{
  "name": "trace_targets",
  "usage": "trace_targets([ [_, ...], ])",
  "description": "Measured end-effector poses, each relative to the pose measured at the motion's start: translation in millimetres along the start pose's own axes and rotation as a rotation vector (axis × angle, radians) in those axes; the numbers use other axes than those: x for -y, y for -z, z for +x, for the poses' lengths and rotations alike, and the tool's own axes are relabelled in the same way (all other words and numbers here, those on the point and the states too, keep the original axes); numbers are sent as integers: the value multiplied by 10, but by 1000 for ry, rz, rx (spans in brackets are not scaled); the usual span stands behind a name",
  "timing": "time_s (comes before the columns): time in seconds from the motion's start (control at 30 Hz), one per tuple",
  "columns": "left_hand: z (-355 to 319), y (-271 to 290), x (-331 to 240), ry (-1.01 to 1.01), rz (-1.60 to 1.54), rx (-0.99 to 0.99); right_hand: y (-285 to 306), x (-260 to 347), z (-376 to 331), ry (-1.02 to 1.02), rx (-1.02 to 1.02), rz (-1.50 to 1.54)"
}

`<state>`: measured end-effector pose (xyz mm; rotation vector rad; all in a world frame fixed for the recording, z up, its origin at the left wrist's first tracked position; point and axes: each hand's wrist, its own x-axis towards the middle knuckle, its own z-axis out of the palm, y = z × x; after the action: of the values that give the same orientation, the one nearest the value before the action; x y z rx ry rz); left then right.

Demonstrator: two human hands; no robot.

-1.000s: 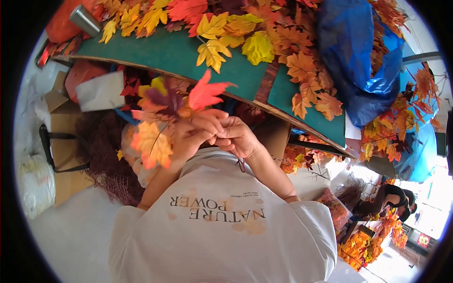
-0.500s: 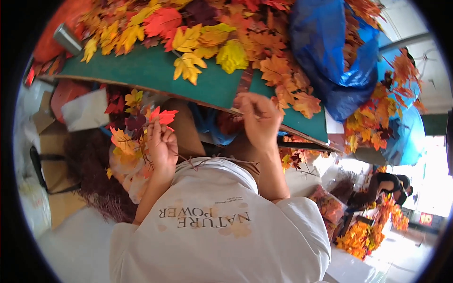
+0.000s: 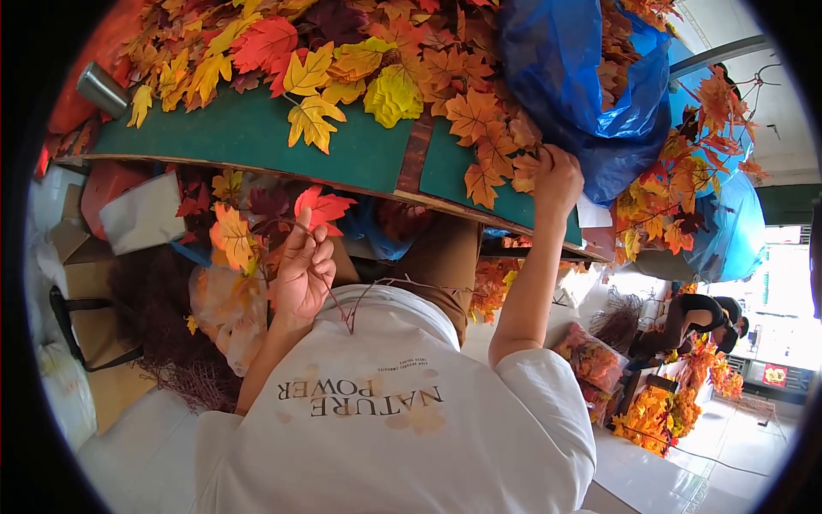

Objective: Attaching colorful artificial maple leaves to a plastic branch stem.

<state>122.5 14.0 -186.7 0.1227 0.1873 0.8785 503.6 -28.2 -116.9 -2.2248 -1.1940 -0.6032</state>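
Note:
My left hand [image 3: 306, 272] is closed round the thin brown stem of an artificial maple branch. On that branch are a red leaf [image 3: 324, 211], a dark maroon leaf [image 3: 268, 202] and an orange leaf [image 3: 232, 238]. Bare twigs [image 3: 349, 315] of the stem cross in front of my shirt. My right hand [image 3: 559, 182] reaches over the table's right part, its fingers pinched at the edge of an orange maple leaf [image 3: 525, 173]. That leaf lies beside a loose group of orange leaves [image 3: 484, 141]; the fingertips are partly hidden.
A green table [image 3: 360, 154] carries heaped leaves and a metal cylinder [image 3: 102, 90]. A blue plastic bag [image 3: 591, 128] stands close to my right hand. Dark bare twigs [image 3: 158, 317] and a cardboard box [image 3: 107, 308] are at left. Another person [image 3: 681, 325] bends at far right.
My right hand has moved right and forward, from the table's front edge to the orange leaves by the blue bag. My left hand still holds the branch, slightly shifted.

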Motion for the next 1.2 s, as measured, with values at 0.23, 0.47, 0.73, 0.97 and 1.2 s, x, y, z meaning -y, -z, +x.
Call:
trace_targets([
  [0.23,3,140,-55,14,70,2,138,-4,59,69,-171,94],
  [0.47,-37,68,-4,-2,185,-51,332,290,56,169,-89,29],
  [0.73,152,-396,79,-73,567,-83,496,916,-203,-309,-89,1211],
  [0.97,131,-562,77,-134,654,-136,80,1720,-1035,-637,522,1520],
  [1.2,138,-533,118,-151,649,-125,-115,1886,-1363,-937,681,1921],
])
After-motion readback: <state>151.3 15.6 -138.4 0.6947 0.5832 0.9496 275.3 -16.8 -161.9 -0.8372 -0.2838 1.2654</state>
